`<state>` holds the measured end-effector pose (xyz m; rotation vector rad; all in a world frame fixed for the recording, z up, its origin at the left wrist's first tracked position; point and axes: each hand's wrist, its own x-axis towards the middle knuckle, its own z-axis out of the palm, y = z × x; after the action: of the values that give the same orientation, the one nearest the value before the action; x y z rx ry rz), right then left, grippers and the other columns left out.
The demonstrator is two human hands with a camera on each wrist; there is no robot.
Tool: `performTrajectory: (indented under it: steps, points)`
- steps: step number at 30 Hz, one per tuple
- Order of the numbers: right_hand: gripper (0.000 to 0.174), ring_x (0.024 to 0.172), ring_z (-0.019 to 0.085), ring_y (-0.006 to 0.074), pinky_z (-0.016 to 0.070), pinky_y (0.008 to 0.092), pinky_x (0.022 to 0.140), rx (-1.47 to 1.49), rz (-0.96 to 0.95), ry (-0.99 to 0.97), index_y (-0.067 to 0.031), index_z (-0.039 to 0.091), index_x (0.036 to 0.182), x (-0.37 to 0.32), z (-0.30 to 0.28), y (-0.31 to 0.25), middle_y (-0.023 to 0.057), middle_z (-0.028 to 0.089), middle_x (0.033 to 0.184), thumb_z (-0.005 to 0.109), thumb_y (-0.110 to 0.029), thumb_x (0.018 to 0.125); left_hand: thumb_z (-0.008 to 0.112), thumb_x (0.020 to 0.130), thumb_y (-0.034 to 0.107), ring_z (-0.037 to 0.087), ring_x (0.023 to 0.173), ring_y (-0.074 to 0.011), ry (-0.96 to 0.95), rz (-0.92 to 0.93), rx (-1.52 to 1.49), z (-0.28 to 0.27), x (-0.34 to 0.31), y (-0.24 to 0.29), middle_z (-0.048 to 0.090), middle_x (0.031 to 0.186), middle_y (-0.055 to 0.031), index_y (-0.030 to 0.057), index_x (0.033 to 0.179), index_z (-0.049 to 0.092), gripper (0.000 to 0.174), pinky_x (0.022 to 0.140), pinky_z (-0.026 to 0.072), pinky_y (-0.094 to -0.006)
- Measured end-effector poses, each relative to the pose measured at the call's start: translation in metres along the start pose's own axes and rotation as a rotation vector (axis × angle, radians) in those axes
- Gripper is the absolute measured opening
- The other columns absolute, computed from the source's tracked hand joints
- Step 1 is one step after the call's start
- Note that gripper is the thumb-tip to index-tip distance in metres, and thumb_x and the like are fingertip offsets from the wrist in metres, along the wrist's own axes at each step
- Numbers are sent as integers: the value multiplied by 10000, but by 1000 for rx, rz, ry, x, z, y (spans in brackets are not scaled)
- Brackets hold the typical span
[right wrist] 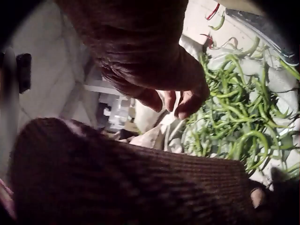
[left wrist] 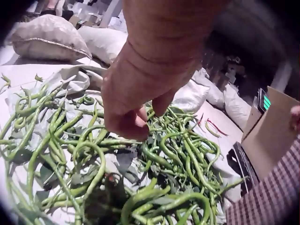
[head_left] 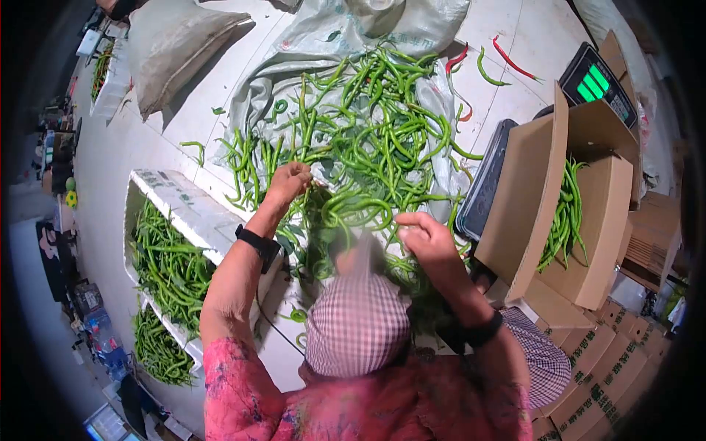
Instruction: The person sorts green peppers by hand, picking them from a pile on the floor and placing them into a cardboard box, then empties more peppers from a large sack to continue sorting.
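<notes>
Long green chili peppers [head_left: 390, 140] lie in a loose heap with some leaves on a pale woven sack [head_left: 257, 95]. Over the left part of the heap, my left hand [head_left: 290, 181] has its fingers bent inward, thumb close to them. In the left wrist view, the fingertips come right down at the peppers [left wrist: 98, 159]; whether they pinch one I cannot tell. My right hand [head_left: 429, 241] hovers at the heap's near right side, index finger extended and the others loosely bent. Seen from the right wrist, gaps show between the fingers [right wrist: 190, 103], with no pepper in them.
White foam boxes [head_left: 184, 213] full of green peppers stand at left. To the right are a scale with a dark platform [head_left: 485, 180] and lit display [head_left: 593, 84], and a cardboard box [head_left: 596, 242] holding peppers. Red peppers [head_left: 515, 60] lie at the back; a stuffed sack [head_left: 176, 51] sits back left.
</notes>
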<state>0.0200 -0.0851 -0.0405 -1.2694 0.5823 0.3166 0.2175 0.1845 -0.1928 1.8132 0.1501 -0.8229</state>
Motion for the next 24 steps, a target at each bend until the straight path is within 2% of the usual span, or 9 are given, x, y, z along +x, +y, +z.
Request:
performTrajectory:
  steps: [2,3,4,7,8,10,18,22,24]
  points:
    - [253,690,447,32,355,198,609,28,-14,82,23,599,1113,43,-4,37,-56,507,748,583,-102,894,596,878,87,522,639,-93,49,113,77,3,35,7,590,761,-11,39,946,609,84,569,411,-239]
    - [273,743,528,83,424,233,657,-45,-11,172,21,582,1136,68,-14,58,28,584,861,585,-111,896,613,867,90,522,654,-91,127,127,86,8,54,9,591,785,-16,31,980,610,127,570,411,-239]
    - [295,796,608,134,493,267,705,-112,-2,265,19,564,1158,88,-22,74,112,660,975,586,-120,898,624,862,100,573,729,-124,180,180,216,10,73,8,623,853,-43,3,1045,603,208,645,462,-270]
    - [312,829,620,209,499,337,736,-299,-56,435,21,572,1134,132,-32,87,157,649,993,626,-128,866,649,839,133,632,983,-212,245,219,358,19,103,2,674,1026,-110,-22,1156,592,357,892,469,-321]
    - [305,948,600,300,473,401,841,-538,6,522,13,591,1099,142,-39,87,194,617,1023,643,-145,844,649,839,133,632,983,-212,242,204,353,17,106,-4,674,1026,-110,-22,1156,592,357,892,469,-321]
    - [293,1048,552,332,424,427,921,-655,-324,700,8,606,1069,174,-70,107,204,592,1055,642,-180,848,675,814,151,638,992,-252,455,225,703,16,98,-8,671,1052,-147,3,1163,607,385,899,470,-337]
    - [304,995,580,362,434,424,908,-679,-190,1042,-2,619,1053,270,-141,61,217,615,1076,641,-218,840,640,807,117,593,1005,-350,575,427,686,-22,89,-56,632,1043,-194,13,1123,621,333,896,452,-408]
    - [334,955,618,344,461,420,874,-631,-141,1037,-15,621,1066,304,-171,67,214,633,1047,660,-231,814,607,789,47,554,998,-372,480,521,548,13,74,-40,601,1018,-200,-12,1076,594,293,912,421,-431]
    - [426,950,628,302,474,396,852,-551,-78,856,13,588,1101,319,-196,79,183,645,1036,699,-254,788,605,786,43,551,998,-376,433,547,454,33,75,-39,602,1026,-196,-13,1067,597,287,918,421,-427]
